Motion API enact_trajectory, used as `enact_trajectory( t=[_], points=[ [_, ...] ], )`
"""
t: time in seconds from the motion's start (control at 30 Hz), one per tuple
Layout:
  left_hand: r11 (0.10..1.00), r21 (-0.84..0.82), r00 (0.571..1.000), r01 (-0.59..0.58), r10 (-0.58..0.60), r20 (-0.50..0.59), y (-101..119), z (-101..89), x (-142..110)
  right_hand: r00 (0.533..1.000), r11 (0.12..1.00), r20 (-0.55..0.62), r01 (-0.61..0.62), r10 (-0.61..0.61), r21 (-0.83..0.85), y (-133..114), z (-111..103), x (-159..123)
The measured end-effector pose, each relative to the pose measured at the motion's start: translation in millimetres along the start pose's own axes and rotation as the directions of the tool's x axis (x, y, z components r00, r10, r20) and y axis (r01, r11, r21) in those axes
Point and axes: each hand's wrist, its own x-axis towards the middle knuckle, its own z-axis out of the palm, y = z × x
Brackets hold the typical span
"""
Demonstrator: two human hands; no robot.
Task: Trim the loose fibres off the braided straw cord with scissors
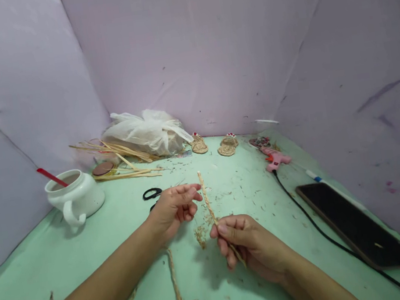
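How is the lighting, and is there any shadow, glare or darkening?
Head view: soft, fairly even light; head view: diffuse shadow on the green table below the right hand; head view: no strong glare on the black slab; head view: top right corner darkens to black.

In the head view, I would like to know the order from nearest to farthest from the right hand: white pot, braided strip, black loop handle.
1. Braided strip: held in the right hand.
2. Black loop handle: to the left, just beyond the left hand.
3. White pot: farthest, at the left side.
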Motion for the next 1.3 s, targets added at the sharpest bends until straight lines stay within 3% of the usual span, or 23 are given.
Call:
enact_trajectory(
  t=[0.13,0.2,0.27,0.33,0.4,0.43,0.47,0.63,0.73,0.9,0.97,1.07,1.1,1.13,1.17,1.2,1.23,1.3],
  points=[
    [0.99,0.139,1.0,-0.008,0.01,-0.016,-5.4,11.2,-5.7,1.0,0.998,0.003,-0.025,0.026,-0.057,1.0,-1.5,0.9],
    [0.982,0.182,0.997,-0.044,0.055,-0.057,-6.2,14.7,-7.6,0.999,0.993,-0.017,-0.045,0.044,-0.106,0.7,0.0,0.7],
    [0.967,0.238,0.984,-0.094,0.127,-0.126,-7.1,17.2,-8.6,0.997,0.976,-0.077,-0.002,-0.015,-0.219,0.5,2.4,-1.0],
    [0.945,0.304,0.962,-0.121,0.187,-0.198,-8.9,19.5,-9.0,0.97,0.882,-0.111,0.144,-0.215,-0.449,1.1,4.9,-4.0],
    [0.92,0.373,0.947,-0.118,0.218,-0.237,-11.2,21.8,-9.2,0.898,0.674,-0.048,0.291,-0.437,-0.679,2.6,6.6,-6.7],
    [0.907,0.403,0.944,-0.124,0.234,-0.234,-12.2,22.7,-9.2,0.868,0.593,-0.014,0.327,-0.496,-0.736,3.3,7.2,-7.2],
    [0.895,0.424,0.94,-0.142,0.255,-0.225,-13.0,23.3,-8.9,0.858,0.573,-0.007,0.337,-0.514,-0.747,4.0,7.7,-7.1],
    [0.889,0.391,0.923,-0.239,0.333,-0.194,-15.1,21.7,-5.4,0.931,0.868,-0.192,0.195,-0.31,-0.456,3.7,8.4,-0.7],
    [0.894,0.378,0.93,-0.241,0.323,-0.173,-17.3,22.7,-6.5,0.908,0.865,-0.258,0.183,-0.331,-0.467,2.6,7.8,0.1],
    [0.892,0.378,0.914,-0.25,0.346,-0.212,-20.9,31.1,-13.4,0.786,0.797,-0.415,0.158,-0.459,-0.583,1.7,6.5,-0.5],
    [0.897,0.387,0.928,-0.214,0.31,-0.205,-19.3,30.6,-11.5,0.818,0.85,-0.428,0.132,-0.384,-0.51,0.7,6.2,1.0],
    [0.888,0.45,0.979,-0.093,0.164,-0.122,-9.1,18.8,-2.4,0.881,0.959,-0.427,0.091,-0.204,-0.27,-1.8,4.9,4.1],
    [0.855,0.514,0.985,-0.065,0.137,-0.103,-3.5,11.8,1.1,0.887,0.978,-0.433,0.082,-0.158,-0.19,-2.8,4.1,5.0],
    [0.732,0.681,0.988,-0.025,0.123,-0.096,2.9,3.5,4.2,0.887,0.989,-0.443,0.081,-0.129,-0.125,-3.8,3.0,5.7],
    [0.501,0.865,0.98,0.014,0.164,-0.111,9.6,-5.7,6.9,0.883,0.993,-0.455,0.089,-0.116,-0.079,-4.6,1.9,6.2],
    [0.184,0.981,0.963,0.065,0.248,-0.11,16.0,-15.4,8.9,0.879,0.994,-0.463,0.102,-0.112,-0.048,-5.3,0.8,6.5],
    [0.067,0.993,0.953,0.097,0.283,-0.112,21.5,-25.1,10.5,0.876,0.992,-0.468,0.12,-0.118,-0.025,-5.6,-0.2,6.8],
    [-0.061,0.986,0.947,0.154,0.293,-0.13,28.2,-42.0,12.2,0.869,0.989,-0.477,0.148,-0.132,-0.003,-5.6,-1.8,7.0]
  ],
)
